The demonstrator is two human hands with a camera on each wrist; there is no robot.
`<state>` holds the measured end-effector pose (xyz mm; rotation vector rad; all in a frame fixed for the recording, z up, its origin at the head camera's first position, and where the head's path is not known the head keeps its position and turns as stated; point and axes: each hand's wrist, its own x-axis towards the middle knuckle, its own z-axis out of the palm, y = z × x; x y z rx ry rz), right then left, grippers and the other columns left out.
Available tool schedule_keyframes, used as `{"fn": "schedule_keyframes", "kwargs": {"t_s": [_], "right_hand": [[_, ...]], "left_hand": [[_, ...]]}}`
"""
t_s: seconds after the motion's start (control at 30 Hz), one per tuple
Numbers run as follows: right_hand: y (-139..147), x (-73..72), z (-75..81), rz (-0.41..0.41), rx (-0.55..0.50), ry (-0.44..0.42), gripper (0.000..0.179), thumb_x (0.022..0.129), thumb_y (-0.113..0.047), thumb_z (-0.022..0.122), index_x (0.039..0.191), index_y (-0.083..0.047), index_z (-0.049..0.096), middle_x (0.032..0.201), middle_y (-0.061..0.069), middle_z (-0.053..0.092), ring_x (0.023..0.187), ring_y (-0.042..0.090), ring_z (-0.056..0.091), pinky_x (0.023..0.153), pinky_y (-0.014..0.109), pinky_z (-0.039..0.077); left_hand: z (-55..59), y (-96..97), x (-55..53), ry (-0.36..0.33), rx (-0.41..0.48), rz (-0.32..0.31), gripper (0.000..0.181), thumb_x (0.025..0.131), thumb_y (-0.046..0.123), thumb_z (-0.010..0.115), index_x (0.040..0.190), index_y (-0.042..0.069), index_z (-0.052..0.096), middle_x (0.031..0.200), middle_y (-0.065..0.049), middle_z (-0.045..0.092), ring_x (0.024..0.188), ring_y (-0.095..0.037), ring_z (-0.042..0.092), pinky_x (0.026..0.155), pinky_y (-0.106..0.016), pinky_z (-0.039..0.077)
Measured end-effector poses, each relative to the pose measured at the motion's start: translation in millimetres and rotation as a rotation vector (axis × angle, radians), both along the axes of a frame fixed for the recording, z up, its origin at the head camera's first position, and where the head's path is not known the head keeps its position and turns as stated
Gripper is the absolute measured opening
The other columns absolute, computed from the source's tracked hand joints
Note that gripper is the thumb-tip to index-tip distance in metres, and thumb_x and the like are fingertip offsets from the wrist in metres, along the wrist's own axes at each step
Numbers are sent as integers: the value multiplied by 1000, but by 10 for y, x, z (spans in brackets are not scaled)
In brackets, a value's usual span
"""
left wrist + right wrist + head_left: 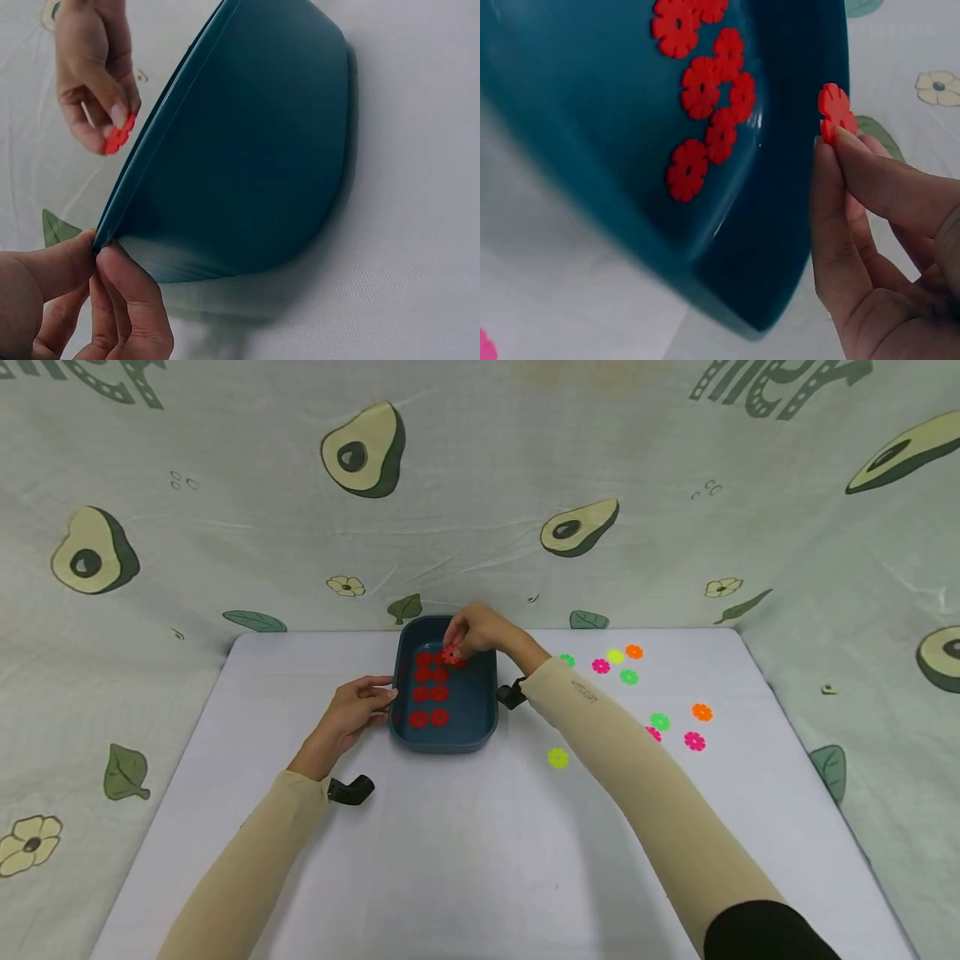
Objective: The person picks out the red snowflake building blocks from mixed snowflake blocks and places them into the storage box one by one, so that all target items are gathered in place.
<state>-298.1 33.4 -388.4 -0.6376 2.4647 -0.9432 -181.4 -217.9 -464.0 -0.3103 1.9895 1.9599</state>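
A deep teal-blue plastic tray (472, 733) stands on the table. My left hand (352, 713) pinches its left rim between thumb and finger; the left wrist view shows this grip on the tray's edge (161, 112). Inside the tray lie several red notched, flower-shaped plastic discs (439, 717), mostly in two columns. Over the tray's far end, my right hand (483, 631) holds one more red flower-shaped disc (836, 111) by its edge between thumb and fingertips. In the left wrist view, that hand (90, 71) hangs beyond the rim, with the disc (120, 136) pointing downward.
Right of the tray, loose discs lie scattered on the white table (465, 860): yellow (558, 758), pink (694, 741), orange (702, 712) and green (628, 677). My right sleeve (637, 777) crosses above some of them. An avocado-print cloth (465, 468) hangs behind the table.
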Motion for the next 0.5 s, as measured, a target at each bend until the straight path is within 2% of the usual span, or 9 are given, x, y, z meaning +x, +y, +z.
{"fn": "schedule_keyframes", "kwargs": {"t_s": [0.17,0.5], "right_hand": [[-99,-23,-62,-20,-32,-51,27,83,19,74,107,8,78,83,10,71,75,15,62,71,26,55],[-160,-77,-225,-47,-15,-81,26,86,17,74,110,7,78,85,9,71,77,15,62,73,25,55]], "left_hand": [[-6,5,1,-13,9,12,52,106,7,65,154,-4,48,98,5,65,75,-5,61,70,-19,57],[15,3,11,-11,-5,10,51,106,6,65,153,-5,49,99,4,65,78,-5,63,74,-21,58]]}}
